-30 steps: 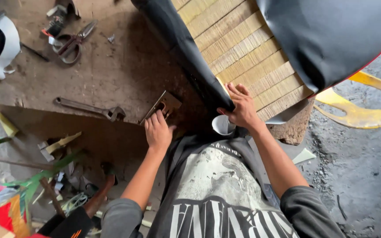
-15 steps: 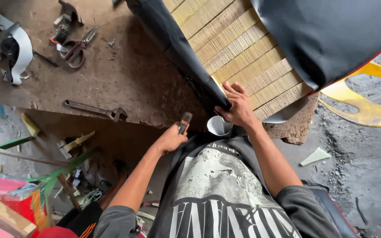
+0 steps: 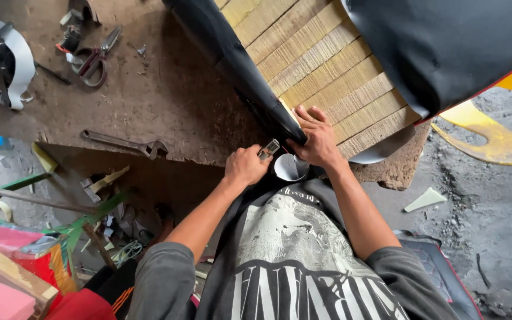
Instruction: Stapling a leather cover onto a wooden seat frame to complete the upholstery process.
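Note:
My left hand [image 3: 245, 166] is closed around a small flat metal piece [image 3: 269, 149], held at the near edge of the worn workbench [image 3: 167, 101]. My right hand [image 3: 316, 140] presses flat on the corner of a slatted wooden seat base [image 3: 321, 71], where a black cover [image 3: 238, 59] wraps over its edge. The metal piece's tip sits right beside that black edge. A small white cup [image 3: 290, 168] sits just below both hands, against my shirt.
An adjustable wrench [image 3: 127, 143] lies on the bench to the left. Scissors [image 3: 96, 59] and small tools lie at the far left. A black sheet [image 3: 445, 47] covers the upper right. A yellow curved piece [image 3: 493, 142] rests on the ground at right.
My left hand lifted off a flat block on the bench and came right to the seat's black edge, now gripping the small metal piece. My right hand stayed on the slats.

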